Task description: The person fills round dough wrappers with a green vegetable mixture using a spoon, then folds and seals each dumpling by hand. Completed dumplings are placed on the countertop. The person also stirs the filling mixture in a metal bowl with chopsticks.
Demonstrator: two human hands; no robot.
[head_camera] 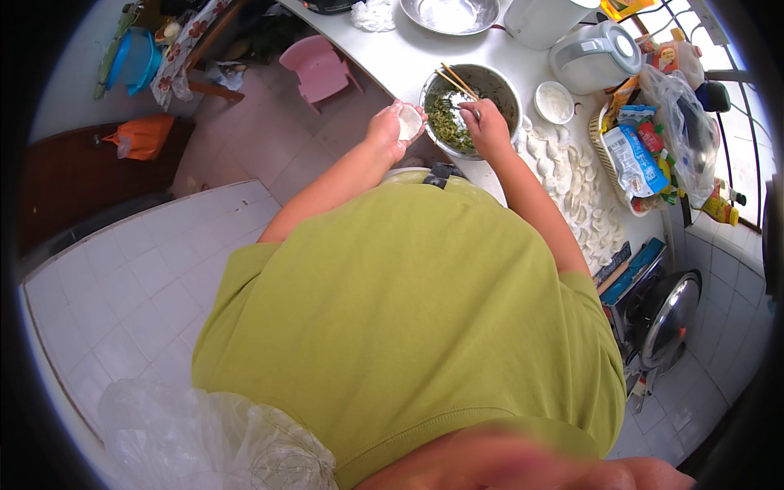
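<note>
On my left hand (389, 131), beside the metal bowl, lies a round white dough wrapper (409, 122). My right hand (490, 130) grips the handle of a metal utensil (454, 106), probably a fork, whose head reaches into the chopped green filling (450, 127). That filling lies in a deep stainless steel bowl (519, 104) near the counter's edge. A pair of wooden chopsticks (456, 81) leans in the same bowl. Many pale folded dumplings (566, 177) cover the counter to the right of my right forearm.
A small bowl of white flour (554, 102) stands right of the steel bowl. Behind are a metal dish (451, 15) and a white electric kettle (597, 58). A basket of packets (603, 153) borders the dumplings. A pink plastic chair (318, 70) stands on the floor at left.
</note>
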